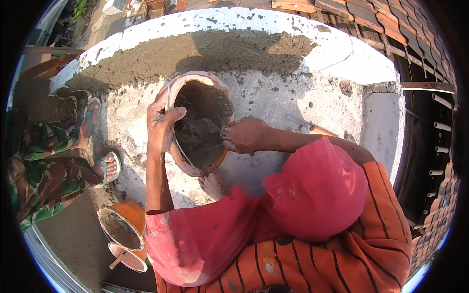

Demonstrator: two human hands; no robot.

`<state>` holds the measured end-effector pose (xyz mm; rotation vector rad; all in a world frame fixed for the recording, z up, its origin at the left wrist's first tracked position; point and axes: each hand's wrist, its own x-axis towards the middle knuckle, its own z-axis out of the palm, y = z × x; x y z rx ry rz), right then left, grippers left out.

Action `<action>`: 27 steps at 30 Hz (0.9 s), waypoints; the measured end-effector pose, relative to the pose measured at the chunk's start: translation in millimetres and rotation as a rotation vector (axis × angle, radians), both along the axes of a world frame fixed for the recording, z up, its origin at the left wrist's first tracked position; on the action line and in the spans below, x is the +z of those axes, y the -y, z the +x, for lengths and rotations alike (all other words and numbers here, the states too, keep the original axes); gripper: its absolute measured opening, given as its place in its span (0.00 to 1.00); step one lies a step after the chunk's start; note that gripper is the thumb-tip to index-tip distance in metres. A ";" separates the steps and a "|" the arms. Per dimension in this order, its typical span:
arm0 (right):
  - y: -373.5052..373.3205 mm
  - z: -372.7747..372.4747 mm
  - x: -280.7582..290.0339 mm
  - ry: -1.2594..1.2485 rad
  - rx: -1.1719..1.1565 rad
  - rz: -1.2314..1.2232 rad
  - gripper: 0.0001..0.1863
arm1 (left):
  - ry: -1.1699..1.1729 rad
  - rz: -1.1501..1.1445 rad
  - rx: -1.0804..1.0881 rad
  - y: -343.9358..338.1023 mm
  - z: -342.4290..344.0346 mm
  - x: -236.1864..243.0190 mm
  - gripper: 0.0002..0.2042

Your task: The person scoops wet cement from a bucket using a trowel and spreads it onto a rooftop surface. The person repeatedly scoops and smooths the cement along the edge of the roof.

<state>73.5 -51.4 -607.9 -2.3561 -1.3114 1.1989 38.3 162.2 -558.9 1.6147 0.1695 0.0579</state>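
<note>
A round bucket [200, 172] of wet grey mortar [198, 146] leans tilted in front of me, its mouth facing up toward me. My left hand [163, 124] grips the left rim, thumb over the edge and fingers on the outside. At the opposite side, my right hand [244, 135] is closed around what looks like a trowel [209, 128]; its blade lies in the mortar and its handle is hidden in my fist. A bare foot [215, 186] shows just below the bucket.
Fresh mortar [141, 56] coats part of a low white wall [342, 51] ahead. A thin tool with an orange handle [322, 131] lies on the right. Orange buckets [132, 219] stand lower left, near a person in camouflage trousers [58, 176] and sandals. Roof tiles [386, 24] edge the right.
</note>
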 end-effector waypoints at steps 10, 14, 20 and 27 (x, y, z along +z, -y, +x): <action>64.1 19.8 -0.9 0.521 -0.046 0.109 0.21 | -0.138 -0.034 0.231 -26.0 -9.1 -2.7 0.12; 178.5 46.5 -23.1 0.521 -0.288 -0.021 0.24 | -0.048 0.004 0.330 -115.7 -49.8 -55.8 0.10; 376.3 42.7 -16.0 0.528 -0.850 -0.518 0.15 | -0.196 -0.344 0.450 -117.1 -85.4 -42.3 0.14; 389.8 9.6 -67.0 0.380 -1.244 -0.545 0.20 | -0.218 -0.333 0.386 -133.6 -76.9 -48.2 0.29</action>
